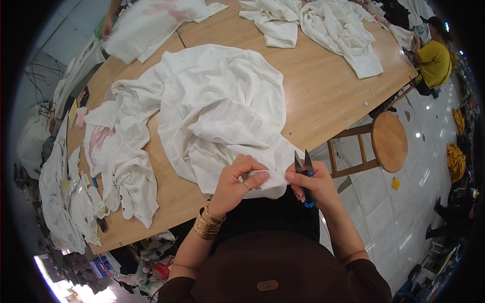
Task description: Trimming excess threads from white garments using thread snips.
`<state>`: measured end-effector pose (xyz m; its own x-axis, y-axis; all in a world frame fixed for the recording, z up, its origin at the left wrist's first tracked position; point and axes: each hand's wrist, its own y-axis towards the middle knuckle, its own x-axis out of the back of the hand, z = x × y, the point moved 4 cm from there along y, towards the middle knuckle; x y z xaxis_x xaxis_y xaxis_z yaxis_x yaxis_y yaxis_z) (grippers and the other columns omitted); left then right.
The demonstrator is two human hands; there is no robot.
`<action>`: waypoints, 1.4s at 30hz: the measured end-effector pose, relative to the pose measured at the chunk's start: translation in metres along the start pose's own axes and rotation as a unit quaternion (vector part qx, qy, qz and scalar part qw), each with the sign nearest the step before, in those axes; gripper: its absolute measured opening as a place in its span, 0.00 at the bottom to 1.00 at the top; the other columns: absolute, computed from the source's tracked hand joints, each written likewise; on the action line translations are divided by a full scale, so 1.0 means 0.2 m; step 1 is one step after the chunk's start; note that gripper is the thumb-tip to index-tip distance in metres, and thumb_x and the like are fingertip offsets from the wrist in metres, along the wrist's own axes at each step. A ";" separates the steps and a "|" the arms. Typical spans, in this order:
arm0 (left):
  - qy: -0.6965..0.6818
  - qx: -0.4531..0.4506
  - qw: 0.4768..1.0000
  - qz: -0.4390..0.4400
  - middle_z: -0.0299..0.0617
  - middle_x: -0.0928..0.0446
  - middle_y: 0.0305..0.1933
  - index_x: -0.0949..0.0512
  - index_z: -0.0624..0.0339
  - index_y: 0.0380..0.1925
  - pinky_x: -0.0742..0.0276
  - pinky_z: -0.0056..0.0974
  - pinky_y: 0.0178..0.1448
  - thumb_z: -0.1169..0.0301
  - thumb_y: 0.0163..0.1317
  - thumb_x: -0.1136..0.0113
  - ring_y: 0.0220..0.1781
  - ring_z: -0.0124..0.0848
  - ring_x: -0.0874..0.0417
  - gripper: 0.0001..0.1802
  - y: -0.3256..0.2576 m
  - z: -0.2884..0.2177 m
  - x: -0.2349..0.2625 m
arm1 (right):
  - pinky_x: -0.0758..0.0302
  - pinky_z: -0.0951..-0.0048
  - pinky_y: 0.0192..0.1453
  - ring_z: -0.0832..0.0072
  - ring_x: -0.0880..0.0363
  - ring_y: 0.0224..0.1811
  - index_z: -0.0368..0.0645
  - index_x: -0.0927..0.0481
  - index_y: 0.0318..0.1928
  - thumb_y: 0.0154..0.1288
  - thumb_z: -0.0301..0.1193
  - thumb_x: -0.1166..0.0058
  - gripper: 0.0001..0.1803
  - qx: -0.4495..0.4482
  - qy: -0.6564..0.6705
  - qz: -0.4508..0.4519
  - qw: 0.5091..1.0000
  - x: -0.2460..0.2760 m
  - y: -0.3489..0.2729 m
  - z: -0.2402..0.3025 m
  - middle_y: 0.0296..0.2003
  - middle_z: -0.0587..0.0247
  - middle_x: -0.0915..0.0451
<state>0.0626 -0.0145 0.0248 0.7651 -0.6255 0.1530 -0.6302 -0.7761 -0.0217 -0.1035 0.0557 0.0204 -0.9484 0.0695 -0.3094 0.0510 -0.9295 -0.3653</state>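
— What lies at the far left?

— Crumpled white garments along the wooden table.

— And the left hand?

— Closed, pinching a fold of the big white cloth, which spreads over the table and hangs off its near edge to the lap.

— The right hand?

— Curled around small blue-handled snips, blades up, thumb touching the same fold. A round stool stands further right.
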 end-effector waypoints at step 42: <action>-0.087 0.094 0.992 -0.020 0.34 0.33 0.29 0.22 0.66 0.38 0.38 0.28 0.41 0.72 0.63 0.47 0.35 0.23 0.33 0.09 -0.01 0.06 -0.02 | 0.39 0.79 0.15 0.83 0.35 0.10 0.40 0.26 0.36 0.68 0.39 0.54 0.14 -0.029 -0.161 0.023 0.986 -0.10 -0.02 -0.03 0.14 0.69 0.28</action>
<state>0.0626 -0.0110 0.0125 0.8106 -0.5855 -0.0141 -0.5754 -0.7917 -0.2054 -0.0826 0.0601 0.0224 -0.9944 -0.0999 -0.0350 0.1054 -0.9059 -0.4102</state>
